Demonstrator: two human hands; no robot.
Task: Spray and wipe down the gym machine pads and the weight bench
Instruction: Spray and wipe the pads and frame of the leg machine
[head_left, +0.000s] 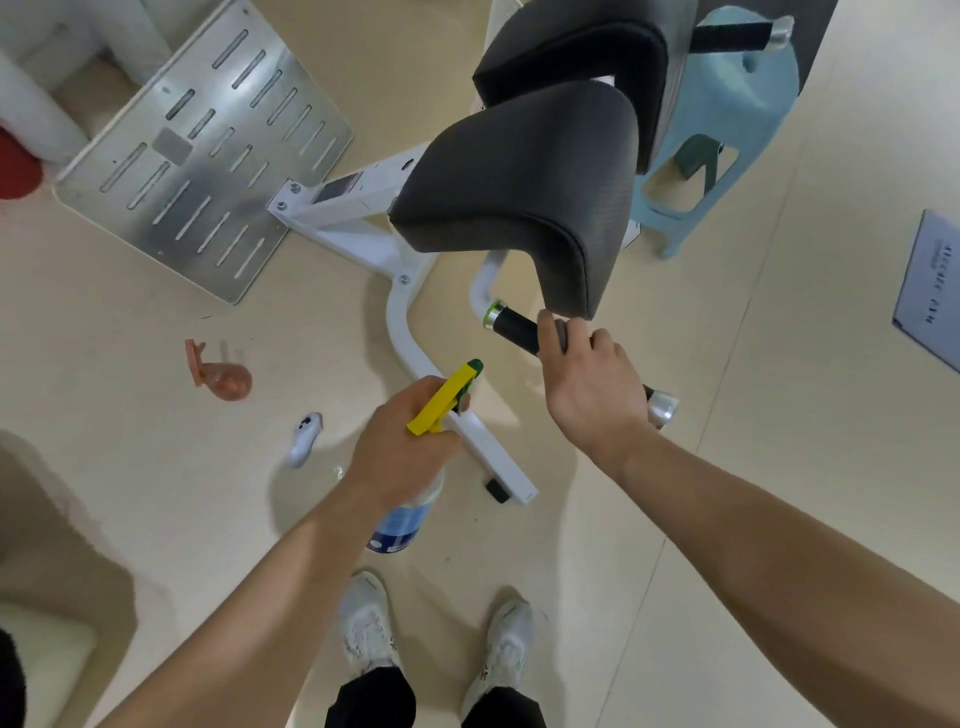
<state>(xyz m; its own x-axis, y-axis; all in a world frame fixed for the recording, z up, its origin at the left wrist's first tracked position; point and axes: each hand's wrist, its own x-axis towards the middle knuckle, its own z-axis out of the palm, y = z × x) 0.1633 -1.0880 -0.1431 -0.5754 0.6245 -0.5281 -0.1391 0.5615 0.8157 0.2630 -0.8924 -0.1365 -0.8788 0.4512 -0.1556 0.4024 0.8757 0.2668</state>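
Observation:
Two dark grey curved pads of a white-framed gym machine fill the upper middle: the near pad (519, 192) and the far pad (576, 57). Below the near pad a black handle grip (514, 327) with a green ring sticks out. My right hand (592, 379) is wrapped around this handle, with a small grey cloth (562, 335) pressed between fingers and grip. My left hand (405, 441) holds a spray bottle (410, 514) with a yellow and green trigger head (447, 395), nozzle pointing toward the handle.
The white machine frame (400, 312) runs across the beige floor to a slotted metal foot plate (208, 150). A light blue plastic stool (727, 130) stands behind the pads. A white controller (304, 439), a brown object (228, 379) and a grey board (930, 291) lie on the floor.

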